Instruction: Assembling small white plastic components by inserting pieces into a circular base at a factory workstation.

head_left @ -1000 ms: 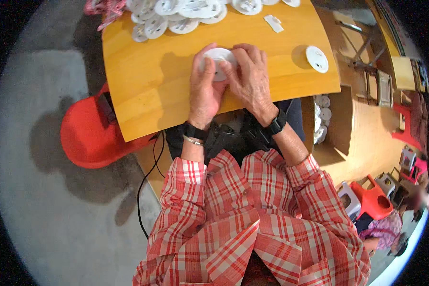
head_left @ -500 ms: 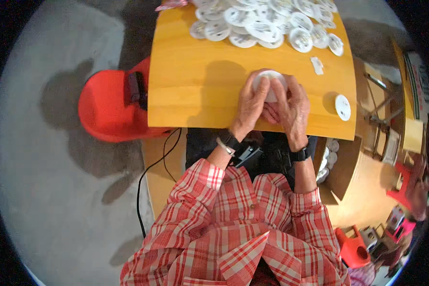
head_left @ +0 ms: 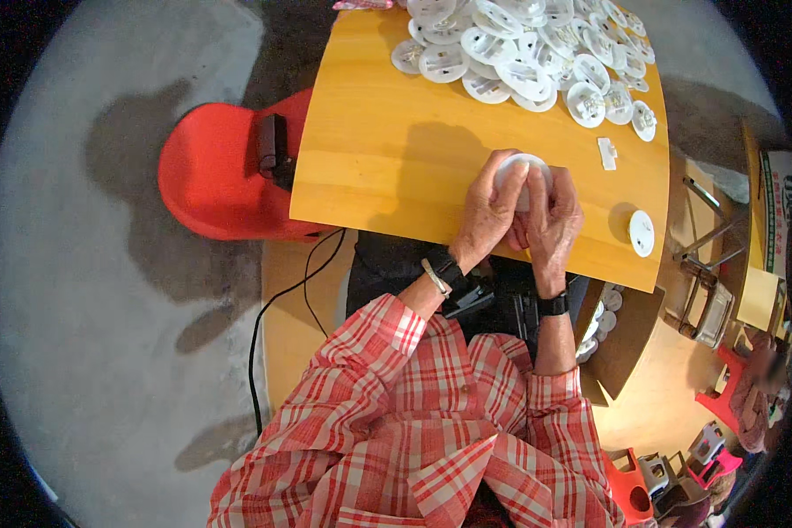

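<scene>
Close to the front edge of the yellow wooden table (head_left: pixel 370 132), a white round plastic disc (head_left: pixel 528 160) is held between my two hands. My left hand (head_left: pixel 486 211) grips its left side, fingers curled around the rim. My right hand (head_left: pixel 554 211) wraps the right side. Both thumbs lie on the disc's upper face, side by side; its underside is hidden by my fingers. A single white disc (head_left: pixel 641 233) with small dark marks lies near the table's right edge. Beyond my hands is a heap of similar white discs (head_left: pixel 524 77), some showing fittings inside.
A small white scrap (head_left: pixel 607 154) lies right of my hands. Below the table's right corner, a cardboard box (head_left: pixel 632 343) holds more white round pieces. At left stands a red stool (head_left: pixel 207 172) with a black device (head_left: pixel 273 141) on it. A black cable (head_left: pixel 255 343) runs down the left.
The whole view has shifted and tilted slightly, so the table appears turned. Both hands keep hold of the disc, with the thumbs still pressed on its face.
</scene>
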`<action>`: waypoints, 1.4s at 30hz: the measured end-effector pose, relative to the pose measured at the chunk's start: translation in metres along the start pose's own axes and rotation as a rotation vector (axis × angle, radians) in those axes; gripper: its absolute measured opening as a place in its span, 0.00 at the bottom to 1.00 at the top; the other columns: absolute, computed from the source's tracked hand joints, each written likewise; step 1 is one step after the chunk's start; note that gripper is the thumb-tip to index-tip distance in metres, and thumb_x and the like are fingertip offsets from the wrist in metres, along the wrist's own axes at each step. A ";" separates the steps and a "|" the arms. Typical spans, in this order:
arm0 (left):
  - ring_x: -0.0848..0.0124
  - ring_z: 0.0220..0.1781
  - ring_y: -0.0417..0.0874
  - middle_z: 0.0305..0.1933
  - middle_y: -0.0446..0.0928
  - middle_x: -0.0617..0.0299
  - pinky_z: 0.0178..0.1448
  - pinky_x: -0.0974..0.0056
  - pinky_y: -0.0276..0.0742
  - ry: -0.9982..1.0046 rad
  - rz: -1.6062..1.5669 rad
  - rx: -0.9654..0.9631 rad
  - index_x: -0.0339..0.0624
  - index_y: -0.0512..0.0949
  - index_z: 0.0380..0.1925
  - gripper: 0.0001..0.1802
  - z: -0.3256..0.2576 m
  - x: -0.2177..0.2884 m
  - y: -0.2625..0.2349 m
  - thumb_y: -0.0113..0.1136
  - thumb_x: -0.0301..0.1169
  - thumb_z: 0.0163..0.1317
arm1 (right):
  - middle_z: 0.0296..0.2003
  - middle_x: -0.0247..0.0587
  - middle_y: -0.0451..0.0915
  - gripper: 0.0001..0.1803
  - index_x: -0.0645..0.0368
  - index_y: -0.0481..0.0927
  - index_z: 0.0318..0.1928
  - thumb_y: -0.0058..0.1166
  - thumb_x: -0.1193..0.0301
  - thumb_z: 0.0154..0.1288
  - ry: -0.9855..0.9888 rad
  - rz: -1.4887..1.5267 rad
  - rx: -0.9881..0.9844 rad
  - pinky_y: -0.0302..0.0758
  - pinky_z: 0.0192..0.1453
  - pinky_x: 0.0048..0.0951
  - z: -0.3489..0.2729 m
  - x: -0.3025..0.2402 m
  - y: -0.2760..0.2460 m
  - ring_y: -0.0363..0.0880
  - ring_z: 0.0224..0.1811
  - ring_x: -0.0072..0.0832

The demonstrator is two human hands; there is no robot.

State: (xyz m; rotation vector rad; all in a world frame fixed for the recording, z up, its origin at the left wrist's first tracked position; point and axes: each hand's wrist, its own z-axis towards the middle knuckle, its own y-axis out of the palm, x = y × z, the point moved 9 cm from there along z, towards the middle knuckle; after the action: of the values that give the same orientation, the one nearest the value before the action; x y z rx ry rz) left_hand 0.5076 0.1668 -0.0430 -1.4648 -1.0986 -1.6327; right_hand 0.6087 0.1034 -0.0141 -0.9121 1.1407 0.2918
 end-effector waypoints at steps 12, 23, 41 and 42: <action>0.73 0.41 0.73 0.40 0.74 0.59 0.45 0.68 0.71 -0.195 -0.120 -0.048 0.37 0.68 0.48 0.20 -0.003 -0.022 0.002 0.46 0.43 0.67 | 0.24 0.53 0.74 0.11 0.61 0.74 0.39 0.49 0.66 0.63 -0.039 0.042 -0.035 0.70 0.29 0.36 0.000 -0.003 -0.005 0.73 0.24 0.46; 0.65 0.10 0.75 0.22 0.75 0.48 0.08 0.69 0.72 -0.420 -0.323 -0.226 0.36 0.65 0.44 0.34 -0.007 -0.032 0.013 0.31 0.60 0.64 | 0.20 0.44 0.70 0.16 0.63 0.74 0.39 0.41 0.62 0.69 0.108 0.210 -0.151 0.69 0.28 0.29 0.003 0.032 0.004 0.69 0.21 0.28; 0.67 0.18 0.79 0.27 0.76 0.50 0.15 0.71 0.76 -0.333 -0.206 -0.261 0.39 0.62 0.47 0.26 -0.005 -0.020 0.018 0.31 0.52 0.68 | 0.21 0.44 0.73 0.12 0.56 0.76 0.45 0.43 0.65 0.68 0.089 0.360 -0.047 0.71 0.30 0.29 -0.007 0.026 -0.006 0.72 0.24 0.28; 0.67 0.18 0.79 0.28 0.76 0.50 0.15 0.71 0.77 -0.347 -0.237 -0.261 0.40 0.61 0.47 0.25 -0.005 -0.022 0.018 0.31 0.52 0.68 | 0.23 0.44 0.74 0.11 0.55 0.76 0.45 0.45 0.67 0.67 -0.003 0.316 -0.027 0.71 0.31 0.30 -0.007 0.018 -0.009 0.73 0.25 0.30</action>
State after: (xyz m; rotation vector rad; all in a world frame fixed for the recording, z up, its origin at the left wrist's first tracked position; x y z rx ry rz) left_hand 0.5252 0.1537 -0.0620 -1.9024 -1.3280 -1.7794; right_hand 0.6171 0.0879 -0.0259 -0.7526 1.2805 0.5670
